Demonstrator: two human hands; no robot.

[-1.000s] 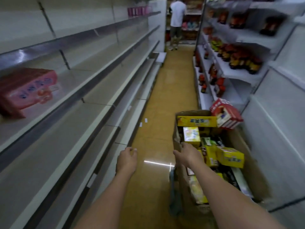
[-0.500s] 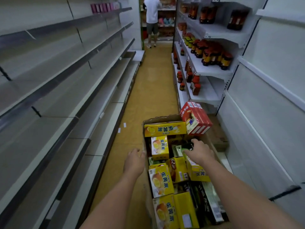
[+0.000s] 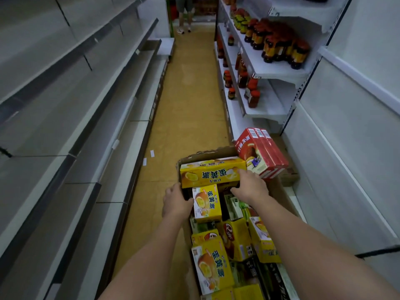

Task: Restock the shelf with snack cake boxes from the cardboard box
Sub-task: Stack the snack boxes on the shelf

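Note:
A cardboard box [image 3: 207, 153] on the aisle floor is packed with several yellow snack cake boxes. A long yellow cake box [image 3: 211, 173] lies across its far end. My right hand [image 3: 251, 187] grips the right end of that long box, fingers curled over its edge. My left hand [image 3: 176, 201] reaches under its left end, next to a smaller upright yellow box [image 3: 206, 203]; its fingers are hidden. A red cake box bundle [image 3: 260, 152] leans at the far right corner. The bare grey shelves [image 3: 86, 118] run along the left.
A white shelf unit [image 3: 259, 72] on the right holds several red-capped jars. A person [image 3: 184, 9] stands at the far end of the aisle. Yellow floor [image 3: 190, 105] stretches ahead between the two shelf rows. Two small paper tags lie on the floor.
Both hands have moved forward into the cardboard box and reached the long yellow box at its far end. The camera has tilted down and closer to the box.

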